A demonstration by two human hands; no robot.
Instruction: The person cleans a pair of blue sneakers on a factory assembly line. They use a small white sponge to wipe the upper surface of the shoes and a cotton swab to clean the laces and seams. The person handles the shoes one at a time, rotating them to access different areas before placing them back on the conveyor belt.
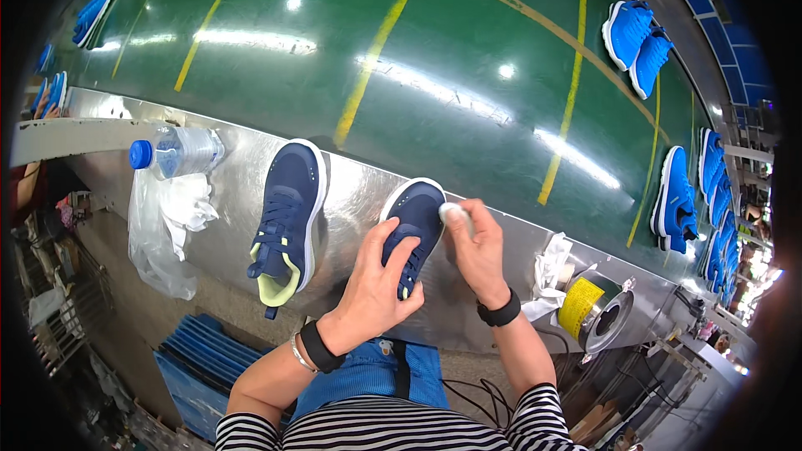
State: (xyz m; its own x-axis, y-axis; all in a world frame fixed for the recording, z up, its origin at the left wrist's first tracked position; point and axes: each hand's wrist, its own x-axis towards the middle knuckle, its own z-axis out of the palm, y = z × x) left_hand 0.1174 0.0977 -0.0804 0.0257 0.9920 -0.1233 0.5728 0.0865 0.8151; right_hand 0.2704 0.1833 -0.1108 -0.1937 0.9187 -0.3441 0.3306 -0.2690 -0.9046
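Hands work at the metal ledge's (359,192) near edge: left hand (372,288) should grip the dark blue shoe (415,217) firmly while right hand (478,246), pinching maybe a white cloth (454,213), rubs gently.

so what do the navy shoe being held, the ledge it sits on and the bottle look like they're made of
Navy shoe: seemingly matte woven or mesh fabric upper with a white, rubbery-looking sole edge; the left hand steadies it while the right hand presses a small white pad on it.
Ledge: brushed metal, judging by its dull grey sheen.
Bottle: clear plastic, see-through with a blue cap.
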